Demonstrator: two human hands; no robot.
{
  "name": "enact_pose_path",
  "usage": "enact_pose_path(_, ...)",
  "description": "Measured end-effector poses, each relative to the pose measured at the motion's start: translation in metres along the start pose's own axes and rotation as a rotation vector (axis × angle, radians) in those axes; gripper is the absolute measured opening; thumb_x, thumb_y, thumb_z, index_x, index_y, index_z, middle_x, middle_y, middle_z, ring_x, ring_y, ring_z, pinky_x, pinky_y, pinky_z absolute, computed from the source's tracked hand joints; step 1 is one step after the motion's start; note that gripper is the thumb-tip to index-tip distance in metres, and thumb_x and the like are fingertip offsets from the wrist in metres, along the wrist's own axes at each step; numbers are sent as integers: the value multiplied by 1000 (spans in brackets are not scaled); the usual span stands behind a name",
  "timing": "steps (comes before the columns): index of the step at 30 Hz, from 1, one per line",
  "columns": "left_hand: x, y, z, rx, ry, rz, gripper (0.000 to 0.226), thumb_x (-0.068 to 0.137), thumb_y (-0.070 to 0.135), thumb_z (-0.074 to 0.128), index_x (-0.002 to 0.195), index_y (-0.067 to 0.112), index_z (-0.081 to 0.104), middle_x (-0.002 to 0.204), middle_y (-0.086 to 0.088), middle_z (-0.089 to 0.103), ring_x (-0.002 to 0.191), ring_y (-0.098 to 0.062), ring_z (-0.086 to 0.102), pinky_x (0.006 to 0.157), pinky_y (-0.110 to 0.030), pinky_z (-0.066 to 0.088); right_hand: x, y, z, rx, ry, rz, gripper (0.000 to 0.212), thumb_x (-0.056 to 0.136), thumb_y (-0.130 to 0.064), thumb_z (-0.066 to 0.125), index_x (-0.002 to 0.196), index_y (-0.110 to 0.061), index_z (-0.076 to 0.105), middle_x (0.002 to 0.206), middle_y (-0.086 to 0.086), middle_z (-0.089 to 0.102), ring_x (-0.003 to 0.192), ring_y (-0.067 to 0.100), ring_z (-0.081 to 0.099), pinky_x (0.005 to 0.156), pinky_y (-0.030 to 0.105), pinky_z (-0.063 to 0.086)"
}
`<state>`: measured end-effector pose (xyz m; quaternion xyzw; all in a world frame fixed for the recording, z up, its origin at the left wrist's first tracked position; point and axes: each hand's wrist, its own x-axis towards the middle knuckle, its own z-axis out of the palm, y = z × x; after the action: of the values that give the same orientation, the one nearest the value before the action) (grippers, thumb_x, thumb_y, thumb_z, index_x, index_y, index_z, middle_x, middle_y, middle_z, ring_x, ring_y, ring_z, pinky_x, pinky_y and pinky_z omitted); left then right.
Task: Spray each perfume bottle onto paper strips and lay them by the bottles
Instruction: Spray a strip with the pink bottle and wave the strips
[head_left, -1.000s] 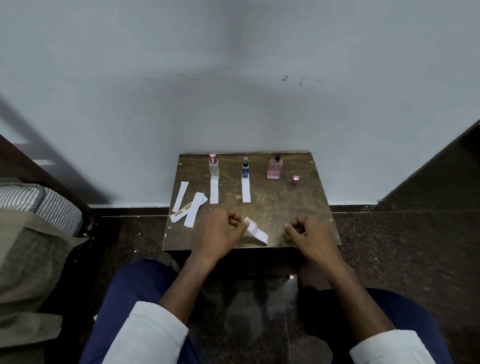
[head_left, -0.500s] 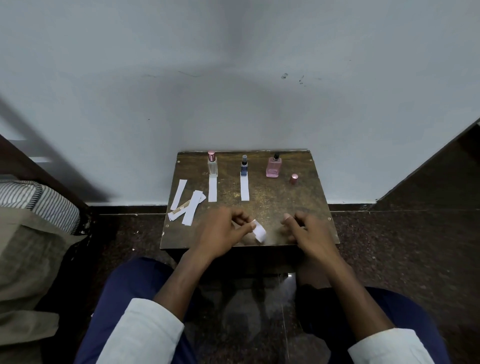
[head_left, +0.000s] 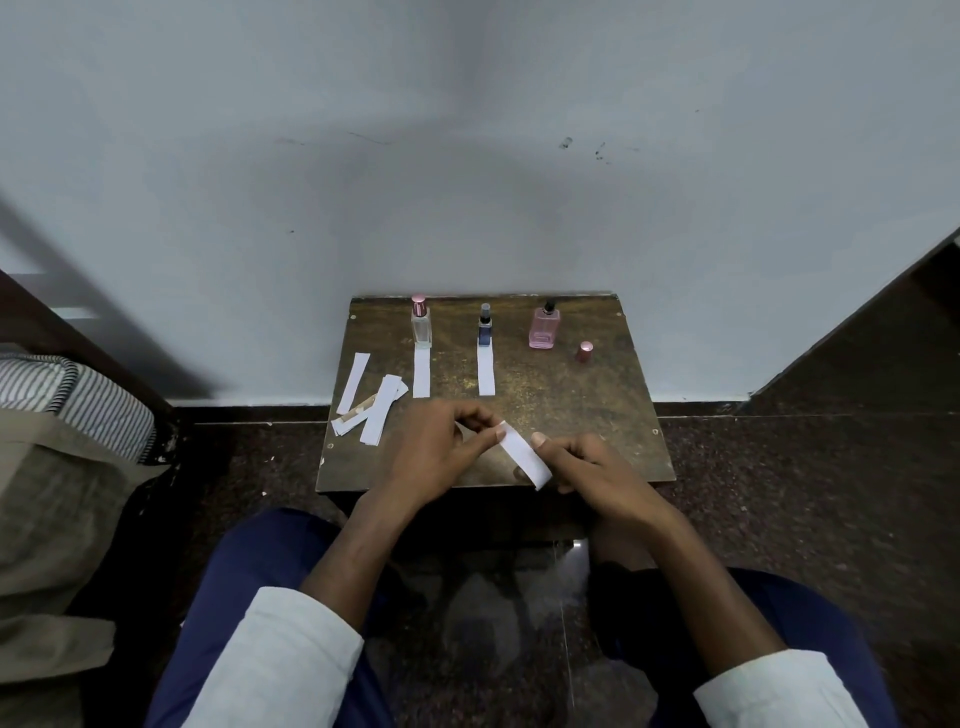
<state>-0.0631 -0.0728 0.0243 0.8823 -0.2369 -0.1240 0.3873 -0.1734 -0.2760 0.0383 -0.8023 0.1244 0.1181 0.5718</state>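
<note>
Three perfume bottles stand in a row at the back of a small brown table (head_left: 597, 405): a clear one with a pink cap (head_left: 421, 327), a small blue one (head_left: 484, 330) and a pink one with no cap (head_left: 545, 327). A white strip lies in front of the clear bottle (head_left: 421, 371) and another in front of the blue bottle (head_left: 485, 374). Over the table's front edge my left hand (head_left: 441, 457) pinches the upper end of a white paper strip (head_left: 524, 460). My right hand (head_left: 597, 470) holds its lower end with thumb and fingers.
The pink cap (head_left: 584, 352) stands to the right of the pink bottle. Several spare strips (head_left: 371, 405) lie in a loose pile at the table's left. A wall stands right behind the table. A striped cushion (head_left: 78, 400) sits at the left, above dark floor.
My right hand has moved left and taken the lower end of the strip. The strip, curled up half a second ago, is now stretched out between both hands.
</note>
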Motion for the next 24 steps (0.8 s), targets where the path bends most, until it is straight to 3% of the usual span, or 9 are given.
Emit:
enact_pose_path(3, 2, -3, -4, -9, 40, -21, 6, 92, 47, 81, 98, 44, 81, 85, 25, 76, 60, 2, 60, 65, -30, 55, 3, 3, -1, 43, -1, 52, 49, 112, -46, 45, 105, -13, 81, 101, -4, 83, 90, 8, 74, 84, 29, 50)
enact_pose_path(5, 3, -4, -6, -27, 52, -25, 7, 93, 44, 81, 99, 41, 82, 85, 24, 76, 62, 9, 60, 63, -25, 48, 5, 4, -2, 89, 11, 64, 49, 113, -46, 44, 105, -15, 80, 105, -3, 83, 91, 10, 75, 86, 34, 52)
enact_pose_path(8, 4, -5, -8, -71, 67, -58, 6, 93, 41, 82, 99, 39, 82, 85, 24, 75, 68, 16, 61, 67, -22, 46, 6, 8, -5, 149, 15, 64, 50, 112, -48, 44, 103, -14, 80, 106, 0, 83, 89, 10, 75, 82, 35, 53)
enact_pose_path(16, 6, -9, -12, -112, 112, -96, 4, 92, 49, 80, 89, 47, 77, 84, 27, 77, 81, 4, 71, 78, -36, 63, 9, 12, -9, 192, 68, 49, 39, 111, -40, 52, 100, -12, 76, 105, 1, 82, 86, 15, 76, 74, 32, 54)
enact_pose_path(20, 5, -7, -14, -173, 124, -105, 5, 93, 46, 81, 91, 42, 80, 83, 25, 77, 78, 5, 71, 76, -31, 61, 10, 12, -11, 206, 62, 35, 32, 110, -33, 57, 102, -5, 71, 106, 5, 82, 84, 15, 74, 70, 29, 53)
enact_pose_path(24, 5, -4, -15, -280, 140, -128, 9, 94, 40, 81, 98, 32, 83, 86, 14, 80, 79, 1, 72, 76, -21, 58, 10, 10, -11, 275, 71, 25, 13, 107, -20, 64, 97, -14, 69, 105, 8, 82, 80, 14, 72, 66, 27, 52)
